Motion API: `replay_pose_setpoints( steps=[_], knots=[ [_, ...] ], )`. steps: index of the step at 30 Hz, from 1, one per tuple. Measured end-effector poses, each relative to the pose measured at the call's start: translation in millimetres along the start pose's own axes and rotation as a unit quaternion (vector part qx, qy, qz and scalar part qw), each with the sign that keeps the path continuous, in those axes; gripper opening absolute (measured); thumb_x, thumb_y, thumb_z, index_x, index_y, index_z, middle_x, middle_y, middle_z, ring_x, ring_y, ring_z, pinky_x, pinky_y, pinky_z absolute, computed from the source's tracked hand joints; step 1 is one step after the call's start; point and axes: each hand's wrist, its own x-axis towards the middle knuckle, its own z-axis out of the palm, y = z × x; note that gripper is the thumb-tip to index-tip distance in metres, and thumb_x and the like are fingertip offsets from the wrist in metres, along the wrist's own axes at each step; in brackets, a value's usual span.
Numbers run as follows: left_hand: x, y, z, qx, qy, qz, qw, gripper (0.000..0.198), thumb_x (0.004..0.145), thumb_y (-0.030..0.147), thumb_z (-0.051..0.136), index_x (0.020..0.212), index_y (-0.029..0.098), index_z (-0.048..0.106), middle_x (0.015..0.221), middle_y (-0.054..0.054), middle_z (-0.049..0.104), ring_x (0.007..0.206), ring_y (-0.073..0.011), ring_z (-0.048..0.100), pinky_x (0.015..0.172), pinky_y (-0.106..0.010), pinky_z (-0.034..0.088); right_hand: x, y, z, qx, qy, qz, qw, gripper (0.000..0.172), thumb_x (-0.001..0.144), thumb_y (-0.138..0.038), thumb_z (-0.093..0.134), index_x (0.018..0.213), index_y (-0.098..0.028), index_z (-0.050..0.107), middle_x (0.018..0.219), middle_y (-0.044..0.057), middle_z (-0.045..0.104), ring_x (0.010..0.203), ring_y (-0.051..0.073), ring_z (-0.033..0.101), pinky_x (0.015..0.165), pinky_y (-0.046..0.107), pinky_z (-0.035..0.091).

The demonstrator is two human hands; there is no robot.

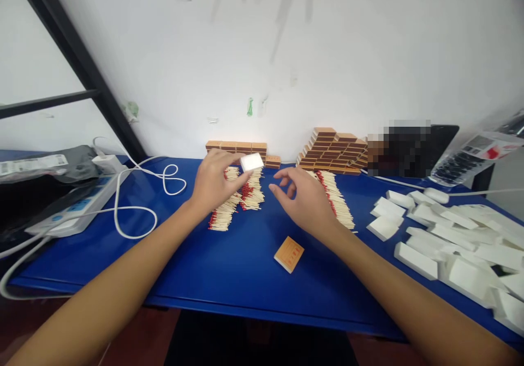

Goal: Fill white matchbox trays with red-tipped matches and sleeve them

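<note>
My left hand (218, 179) pinches a small white matchbox tray (252, 162) between thumb and fingers, raised over the blue table. Beneath it lie loose piles of red-tipped matches (223, 213); another cluster of matches (252, 191) is just right of them. My right hand (305, 198) hovers with its fingers partly curled and apart, nothing between them. Behind that hand a long row of matches (339, 202) runs along the table. Nearer me, an orange matchbox sleeve (289, 254) lies flat by itself.
Matchboxes stand in a row (235, 147) and a taller stack (333, 153) against the wall. White trays (458, 240) are heaped at right, near a dark tablet-like object (434, 147). A power strip (77, 205) and white cables (117, 213) occupy the left.
</note>
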Motion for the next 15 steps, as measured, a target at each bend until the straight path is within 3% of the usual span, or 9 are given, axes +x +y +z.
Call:
replay_pose_setpoints(
  steps=[3,5,15],
  knots=[
    [4.0,-14.3,-3.1,0.010,0.022,-0.055,0.998,0.025,0.086,0.029,0.082,0.109,0.023,0.077,0.097,-0.007,0.078,0.091,-0.0254,0.068,0.083,-0.044,0.055,0.8,6.1,12.7,-0.037,-0.075,-0.004,0.996,0.007,0.093,-0.025,0.069,0.097,-0.021,0.072,0.094,0.004,0.067,0.075,0.018,0.061,0.071,0.032,0.045],
    [3.8,-15.9,-2.8,0.004,0.007,-0.067,0.998,0.025,0.086,0.029,0.082,0.110,0.023,0.077,0.098,-0.007,0.079,0.092,-0.0253,0.068,0.086,-0.044,0.054,1.1,8.2,19.9,-0.066,-0.107,0.011,0.992,0.009,0.093,-0.029,0.069,0.096,-0.021,0.073,0.097,0.005,0.068,0.080,0.019,0.062,0.072,0.033,0.045],
    [-0.6,-10.0,3.8,-0.001,-0.013,-0.026,1.000,0.025,0.089,0.029,0.079,0.112,0.021,0.074,0.098,-0.006,0.077,0.096,-0.0276,0.067,0.086,-0.044,0.054,6.4,13.8,31.8,-0.053,-0.132,0.037,0.989,0.025,0.094,-0.042,0.067,0.084,-0.020,0.072,0.090,0.006,0.068,0.080,0.020,0.061,0.072,0.034,0.043]
  ],
)
